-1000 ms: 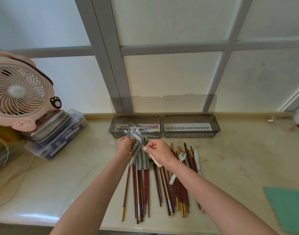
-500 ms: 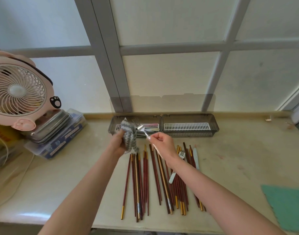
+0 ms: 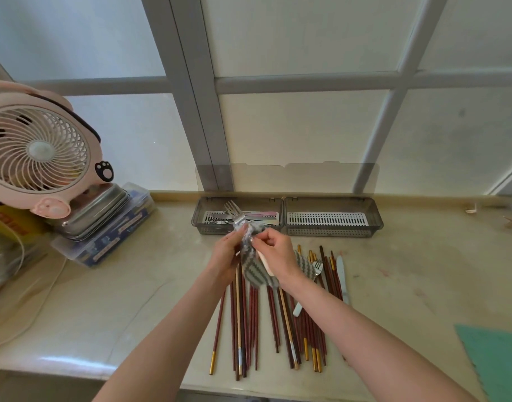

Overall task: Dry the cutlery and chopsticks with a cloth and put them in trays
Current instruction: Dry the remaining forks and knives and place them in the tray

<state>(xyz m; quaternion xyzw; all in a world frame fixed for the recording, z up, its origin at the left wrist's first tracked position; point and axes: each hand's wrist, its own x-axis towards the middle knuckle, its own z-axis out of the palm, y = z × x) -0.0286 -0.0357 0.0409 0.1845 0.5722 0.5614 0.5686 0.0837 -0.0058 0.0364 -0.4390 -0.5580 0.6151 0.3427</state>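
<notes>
My left hand [image 3: 225, 253] grips a grey-and-white striped cloth [image 3: 253, 271] bunched around a cream-handled cutlery piece [image 3: 265, 264]. My right hand [image 3: 275, 250] pinches that piece by its handle; its metal head [image 3: 239, 219] pokes out above the cloth. Both hands hover just in front of the left tray [image 3: 201, 216], which holds several forks and other cutlery. The right tray [image 3: 373, 219] shows only its white slotted insert. Many red-brown chopsticks [image 3: 243, 323] lie in a loose row on the counter under my forearms, with a fork [image 3: 317, 266] and a knife [image 3: 342, 277] among them.
A pink fan [image 3: 37, 152] sits on stacked metal and plastic boxes [image 3: 103, 224] at the left, with a white cord trailing over the counter. A green cloth [image 3: 498, 361] lies at the front right. Frosted window panes rise right behind the trays.
Half a second ago the cutlery piece was held out bare beside the cloth over the left tray. Now my hands are together again and the cloth wraps the piece, hanging lower.
</notes>
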